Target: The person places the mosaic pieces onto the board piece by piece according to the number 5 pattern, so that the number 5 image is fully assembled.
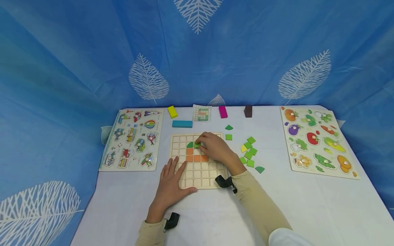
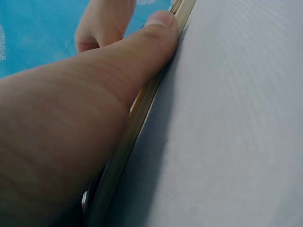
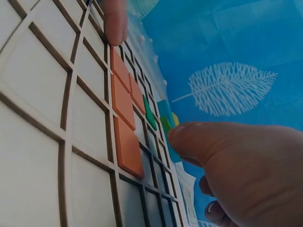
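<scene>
A wooden grid board point(image 1: 201, 175) lies on the white table in the head view. Over its upper part my right hand point(image 1: 213, 147) pinches a green square tile point(image 1: 197, 145) between thumb and fingertips. Just left of that tile sits a green quarter-round tile point(image 1: 189, 145). Several orange square tiles point(image 1: 197, 158) lie in the cells below, forming an L. My left hand point(image 1: 170, 186), fingers spread, rests on the board's lower left part; its thumb point(image 2: 156, 35) lies along the near edge. In the right wrist view, the pinched green tile point(image 3: 165, 124) shows beside the thumb.
Loose green tiles point(image 1: 248, 155) lie right of the board. Behind it are a pattern card point(image 1: 201, 113) and yellow point(image 1: 172, 111), blue point(image 1: 182, 124), magenta point(image 1: 223, 112) and dark brown point(image 1: 248, 111) blocks. Picture puzzles stand left point(image 1: 127, 145) and right point(image 1: 304, 153).
</scene>
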Demonstrator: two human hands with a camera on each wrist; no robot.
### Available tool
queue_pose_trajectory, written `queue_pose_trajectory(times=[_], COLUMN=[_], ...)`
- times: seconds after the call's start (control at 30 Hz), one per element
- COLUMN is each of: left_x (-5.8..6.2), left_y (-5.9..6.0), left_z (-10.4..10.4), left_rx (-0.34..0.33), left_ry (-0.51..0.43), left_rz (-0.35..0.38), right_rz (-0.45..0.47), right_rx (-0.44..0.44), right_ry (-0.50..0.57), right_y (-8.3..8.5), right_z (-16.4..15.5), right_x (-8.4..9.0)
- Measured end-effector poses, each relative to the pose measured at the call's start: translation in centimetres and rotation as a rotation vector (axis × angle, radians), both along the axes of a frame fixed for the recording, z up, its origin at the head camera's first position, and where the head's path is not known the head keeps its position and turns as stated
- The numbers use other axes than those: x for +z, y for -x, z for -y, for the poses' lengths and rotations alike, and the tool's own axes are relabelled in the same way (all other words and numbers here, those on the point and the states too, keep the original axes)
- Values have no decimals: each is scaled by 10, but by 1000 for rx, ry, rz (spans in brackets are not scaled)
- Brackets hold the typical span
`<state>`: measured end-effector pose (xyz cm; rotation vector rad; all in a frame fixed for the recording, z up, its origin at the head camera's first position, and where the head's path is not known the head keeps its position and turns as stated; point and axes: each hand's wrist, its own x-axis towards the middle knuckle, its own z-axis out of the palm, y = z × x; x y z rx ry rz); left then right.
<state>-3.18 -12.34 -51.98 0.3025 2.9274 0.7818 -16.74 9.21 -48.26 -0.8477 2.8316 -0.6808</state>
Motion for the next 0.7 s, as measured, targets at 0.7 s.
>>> queue_pose_trajectory(times=[0.7], left_x=[-2], left_y=[1], left_z=[1], left_rx=[-7], left_ry=[14], left_rz=[-3], right_rz=[19], right_rx=[-12], right_ry=[-26], right_y=[5], right_z=[9], right_x=[-8])
